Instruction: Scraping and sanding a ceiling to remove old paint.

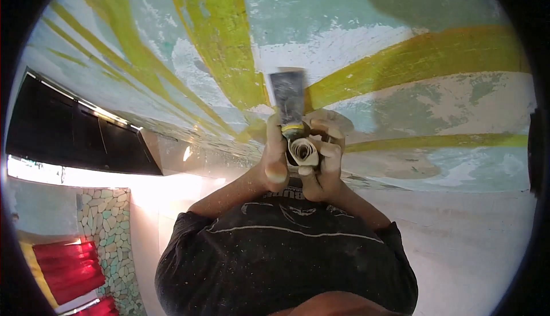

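Both my hands are raised close together in front of the painted surface (338,44). My left hand (274,158) is closed along the left side of a putty knife (288,95). Its broad grey blade points up, slightly blurred, with a yellow band at the base; most of the handle is hidden. My right hand (325,164) curls its fingers and thumb around a pale rolled sheet (302,152), its spiral end facing me. The roll sits just below the blade's base, touching or nearly touching the handle. Whether the sheet is sandpaper I cannot tell.
The surface shows green, white and yellow-green bands with worn patches. To the left are a dark panel (80,124) and a bright opening. Below them stand a stone-patterned wall strip (109,241) and red cloth (69,270). A plain pale wall (464,236) lies at right.
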Demonstrator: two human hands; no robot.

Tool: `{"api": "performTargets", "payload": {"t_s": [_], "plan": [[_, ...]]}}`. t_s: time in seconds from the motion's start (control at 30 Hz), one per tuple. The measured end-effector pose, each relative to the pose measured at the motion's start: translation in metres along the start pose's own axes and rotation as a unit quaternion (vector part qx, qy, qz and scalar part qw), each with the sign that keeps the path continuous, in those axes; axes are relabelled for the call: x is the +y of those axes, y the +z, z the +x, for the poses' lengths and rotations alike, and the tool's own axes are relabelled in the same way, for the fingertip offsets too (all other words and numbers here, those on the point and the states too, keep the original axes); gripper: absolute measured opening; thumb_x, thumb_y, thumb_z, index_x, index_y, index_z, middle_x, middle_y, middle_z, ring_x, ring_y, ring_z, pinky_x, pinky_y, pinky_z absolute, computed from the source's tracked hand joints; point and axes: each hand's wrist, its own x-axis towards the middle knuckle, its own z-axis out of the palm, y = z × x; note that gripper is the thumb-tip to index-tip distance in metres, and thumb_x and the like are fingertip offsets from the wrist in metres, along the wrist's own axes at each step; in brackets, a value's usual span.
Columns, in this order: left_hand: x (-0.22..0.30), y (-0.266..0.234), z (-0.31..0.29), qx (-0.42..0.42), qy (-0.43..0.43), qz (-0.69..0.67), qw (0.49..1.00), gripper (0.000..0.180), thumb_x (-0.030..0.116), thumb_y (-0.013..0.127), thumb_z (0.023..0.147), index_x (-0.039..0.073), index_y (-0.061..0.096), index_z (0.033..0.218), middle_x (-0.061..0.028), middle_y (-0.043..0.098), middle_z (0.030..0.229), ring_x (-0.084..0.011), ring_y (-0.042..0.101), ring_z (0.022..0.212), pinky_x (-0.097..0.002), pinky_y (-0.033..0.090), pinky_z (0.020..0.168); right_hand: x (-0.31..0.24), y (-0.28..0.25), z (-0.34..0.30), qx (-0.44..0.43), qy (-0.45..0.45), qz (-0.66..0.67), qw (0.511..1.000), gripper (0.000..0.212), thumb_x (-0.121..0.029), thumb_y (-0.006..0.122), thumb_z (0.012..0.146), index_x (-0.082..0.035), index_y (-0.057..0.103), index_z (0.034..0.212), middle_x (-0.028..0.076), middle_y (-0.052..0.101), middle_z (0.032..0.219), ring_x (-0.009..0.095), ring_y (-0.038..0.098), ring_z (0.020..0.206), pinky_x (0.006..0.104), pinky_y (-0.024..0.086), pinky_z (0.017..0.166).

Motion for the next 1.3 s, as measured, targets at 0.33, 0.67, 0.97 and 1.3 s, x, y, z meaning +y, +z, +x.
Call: {"api": "performTargets", "payload": {"t_s": [0.33, 0.67, 0.97, 1.3], "plan": [[0.012, -0.005, -0.007, 0.045, -0.063, 0.114, 0.991, 0.117, 0.071, 0.058, 0.081, -0.010, 0.001, 0.144, -0.0221, 0.042, 0.134, -0.0265, 0.046, 0.120, -0.0375, 0.035, 0.103, -0.007, 0.016, -0.006, -0.008, 0.279, 0.318, 0.906, 0.061, -0.045, 0.045, 0.100, 0.004, 0.037, 0.134, 0.014, 0.048, 0.126, 0.020, 0.050, 0.112, 0.0346, 0.041, 0.096], [0.008, 0.000, -0.026, 0.060, -0.097, 0.019, 0.993, 0.098, 0.071, 0.028, 0.093, -0.005, 0.001, 0.149, -0.0183, 0.038, 0.141, -0.0240, 0.042, 0.127, -0.0353, 0.032, 0.107, -0.010, 0.026, -0.022, 0.031, 0.383, 0.369, 0.847, 0.065, -0.056, 0.032, 0.100, -0.003, 0.040, 0.136, 0.011, 0.056, 0.117, 0.016, 0.058, 0.099, 0.0311, 0.048, 0.088], [-0.021, 0.015, -0.036, 0.141, -0.130, -0.007, 0.981, 0.058, 0.056, 0.022, 0.101, 0.004, 0.029, 0.126, -0.0095, 0.042, 0.119, -0.0136, 0.044, 0.107, -0.0319, 0.039, 0.094, -0.008, 0.026, -0.046, 0.076, 0.334, 0.423, 0.839, 0.061, -0.042, 0.013, 0.106, 0.003, 0.039, 0.136, 0.014, 0.051, 0.128, 0.025, 0.052, 0.117, 0.0369, 0.040, 0.102], [-0.031, 0.034, -0.043, 0.217, -0.226, 0.085, 0.946, 0.013, 0.016, 0.029, 0.106, 0.007, 0.038, 0.110, -0.0049, 0.044, 0.104, -0.0092, 0.042, 0.092, -0.0262, 0.041, 0.085, -0.003, 0.012, -0.068, 0.026, 0.245, 0.156, 0.956, 0.055, -0.031, 0.041, 0.102, 0.008, 0.031, 0.140, 0.021, 0.045, 0.133, 0.028, 0.046, 0.121, 0.0398, 0.033, 0.106]]}}
